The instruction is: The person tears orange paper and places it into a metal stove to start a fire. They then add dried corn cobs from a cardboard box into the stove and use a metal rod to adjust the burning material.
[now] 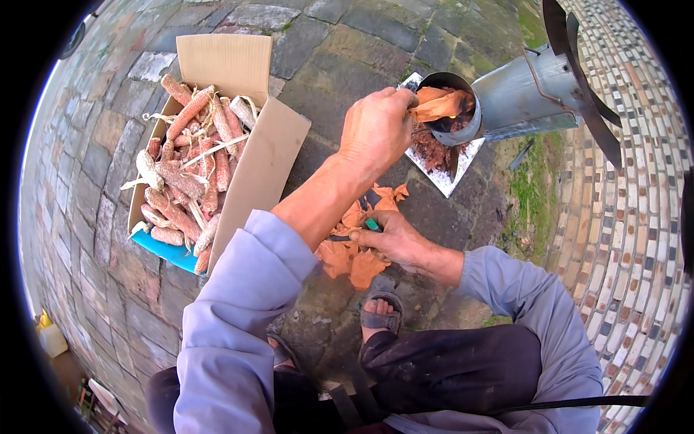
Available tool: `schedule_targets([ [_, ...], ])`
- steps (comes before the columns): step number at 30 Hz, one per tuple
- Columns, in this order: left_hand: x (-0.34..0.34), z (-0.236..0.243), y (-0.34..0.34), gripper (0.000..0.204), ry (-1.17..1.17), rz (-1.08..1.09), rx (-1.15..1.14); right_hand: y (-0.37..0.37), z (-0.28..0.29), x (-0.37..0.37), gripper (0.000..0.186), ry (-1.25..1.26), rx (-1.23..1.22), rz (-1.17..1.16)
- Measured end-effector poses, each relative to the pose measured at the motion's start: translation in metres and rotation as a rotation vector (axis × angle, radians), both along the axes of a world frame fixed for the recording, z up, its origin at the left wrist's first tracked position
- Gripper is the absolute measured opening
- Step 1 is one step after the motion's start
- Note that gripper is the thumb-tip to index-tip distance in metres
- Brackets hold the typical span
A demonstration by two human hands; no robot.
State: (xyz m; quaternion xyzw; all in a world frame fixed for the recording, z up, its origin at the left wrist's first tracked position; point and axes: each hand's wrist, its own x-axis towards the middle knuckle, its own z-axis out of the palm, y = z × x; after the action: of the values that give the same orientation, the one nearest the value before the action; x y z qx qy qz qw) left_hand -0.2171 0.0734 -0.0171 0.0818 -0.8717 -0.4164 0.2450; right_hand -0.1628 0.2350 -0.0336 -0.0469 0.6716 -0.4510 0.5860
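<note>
Here our left hand (377,129) pinches a scrap of orange paper (437,105), pushing it into the mouth of the metal stove (506,92) just beyond our fingertips. Nearer us, our right hand (394,240) closes on a green lighter (372,225) above more torn scraps (353,259). We judge the paper light, limp and tearable, best held by an edge. A cardboard box of corn cobs (189,166) sits well off to the left.

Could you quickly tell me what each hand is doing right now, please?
Left hand: closed on an orange scrap at the metal tube's mouth.
Right hand: closed on a green lighter.
</note>
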Motion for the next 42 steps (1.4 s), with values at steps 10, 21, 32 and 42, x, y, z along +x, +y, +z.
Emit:
schedule_targets([
  [10,-0.017,-0.001,-0.022,0.015,0.122,-0.106,-0.222,0.001,0.0,-0.001,0.031,0.046,0.048,0.023],
  [21,-0.028,-0.002,-0.023,0.018,0.161,-0.136,-0.234,0.003,-0.002,0.0,0.029,0.092,0.063,0.037],
  [32,-0.032,-0.01,-0.012,0.019,0.211,-0.065,-0.201,0.006,-0.005,-0.003,0.028,0.008,0.036,-0.005],
  [42,-0.037,-0.019,0.005,0.02,0.155,-0.09,-0.198,0.007,-0.004,-0.002,0.028,-0.044,0.044,-0.032],
])
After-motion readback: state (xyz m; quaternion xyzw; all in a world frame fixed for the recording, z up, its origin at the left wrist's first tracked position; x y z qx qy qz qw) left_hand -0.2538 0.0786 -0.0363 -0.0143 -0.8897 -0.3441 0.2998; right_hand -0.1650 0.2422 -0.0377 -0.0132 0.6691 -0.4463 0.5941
